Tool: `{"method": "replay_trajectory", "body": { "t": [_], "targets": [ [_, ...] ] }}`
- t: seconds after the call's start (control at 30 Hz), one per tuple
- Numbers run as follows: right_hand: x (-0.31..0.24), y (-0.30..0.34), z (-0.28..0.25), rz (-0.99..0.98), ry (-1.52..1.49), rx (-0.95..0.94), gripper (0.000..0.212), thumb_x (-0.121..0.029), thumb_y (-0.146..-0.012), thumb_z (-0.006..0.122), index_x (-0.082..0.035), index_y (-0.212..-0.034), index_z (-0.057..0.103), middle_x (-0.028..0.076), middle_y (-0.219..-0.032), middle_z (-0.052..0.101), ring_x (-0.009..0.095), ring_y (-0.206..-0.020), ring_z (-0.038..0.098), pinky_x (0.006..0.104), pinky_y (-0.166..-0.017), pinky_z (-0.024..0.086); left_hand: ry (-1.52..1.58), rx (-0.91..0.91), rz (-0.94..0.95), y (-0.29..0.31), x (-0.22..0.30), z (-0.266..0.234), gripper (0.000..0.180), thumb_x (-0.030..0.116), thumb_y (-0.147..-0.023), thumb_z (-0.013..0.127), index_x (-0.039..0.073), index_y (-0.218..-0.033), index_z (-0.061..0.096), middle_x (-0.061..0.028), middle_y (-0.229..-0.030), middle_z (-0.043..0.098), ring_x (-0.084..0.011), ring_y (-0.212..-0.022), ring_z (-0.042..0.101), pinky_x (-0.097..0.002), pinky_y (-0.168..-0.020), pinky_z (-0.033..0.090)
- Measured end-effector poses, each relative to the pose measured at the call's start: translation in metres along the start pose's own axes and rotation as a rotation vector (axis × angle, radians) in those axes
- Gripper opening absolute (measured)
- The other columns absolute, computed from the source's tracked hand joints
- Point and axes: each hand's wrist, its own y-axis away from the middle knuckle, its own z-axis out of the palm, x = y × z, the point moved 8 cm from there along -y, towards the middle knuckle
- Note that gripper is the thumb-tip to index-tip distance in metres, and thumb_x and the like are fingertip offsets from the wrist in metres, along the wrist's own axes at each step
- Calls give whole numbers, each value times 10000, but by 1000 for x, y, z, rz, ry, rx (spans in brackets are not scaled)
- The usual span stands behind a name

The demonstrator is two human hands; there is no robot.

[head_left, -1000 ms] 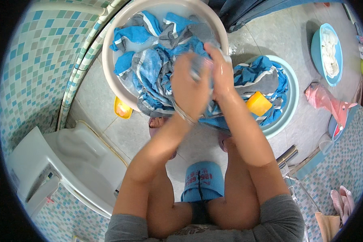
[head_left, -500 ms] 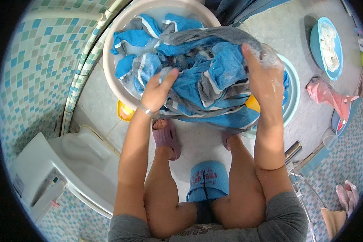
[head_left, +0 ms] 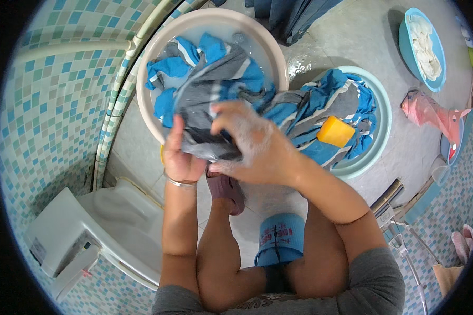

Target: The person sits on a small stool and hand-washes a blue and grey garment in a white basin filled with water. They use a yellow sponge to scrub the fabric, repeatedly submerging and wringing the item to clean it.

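A grey tiled floor (head_left: 347, 47) runs under everything, with a wall of small blue and green tiles (head_left: 42, 105) curving up on the left and a white toilet (head_left: 84, 231) low beside it. On the floor stands a large cream basin (head_left: 270, 50) holding water and part of a wet blue and grey striped garment (head_left: 220, 79); the cloth trails over the basin's rim to the right into a pale green basin (head_left: 381, 126) just beside it, where more of it is heaped. A yellow bar of soap (head_left: 335, 131) lies on the cloth in the green basin. Farther right a smaller blue basin (head_left: 404, 37) holds white cloth, and a pink scoop (head_left: 428, 113) lies on the floor near it. The person squats on a low blue stool (head_left: 279, 239), knees apart, with a purple slipper (head_left: 227, 190) on one foot below the hands. Both hands meet at the near rim of the cream basin. The left hand (head_left: 181, 157), a thin bangle (head_left: 181, 183) at its wrist, is closed around a bunched fold of the garment, thumb upward against the cloth. The right hand (head_left: 252, 142), shiny with suds, is curled over the same bunch from above, fingers (head_left: 223, 113) bent and pressing into the wet cloth, so the two hands grip the fold between them.
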Motion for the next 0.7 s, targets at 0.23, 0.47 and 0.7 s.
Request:
{"method": "replay_trajectory", "body": {
  "t": [0.23,0.47,0.7],
  "targets": [
    [97,15,-4,471,-103,-199,450,-170,-647,709,-94,-1055,536,167,-1057,596,331,-929,587,368,-783,467,30,-18,220,-13,31,13,382,251,-943,451,29,-1253,477,-113,-1283,508,-273,-1193,463,-447,-1018,331],
    [117,17,-28,830,-1364,587,201,-237,-809,592,-76,-928,570,-5,-776,518,131,-685,499,269,-627,420,-1309,198,554,-17,-38,63,443,297,-877,563,-21,-1178,495,-181,-1125,567,-328,-1066,538,-426,-896,412],
    [123,37,-23,709,-1022,713,166,-209,-828,596,-45,-825,575,-3,-721,515,98,-673,463,266,-607,383,-1233,270,479,-83,-49,68,511,319,-833,614,-92,-1111,493,-278,-1047,573,-405,-1002,551,-436,-833,426]
  ]
}}
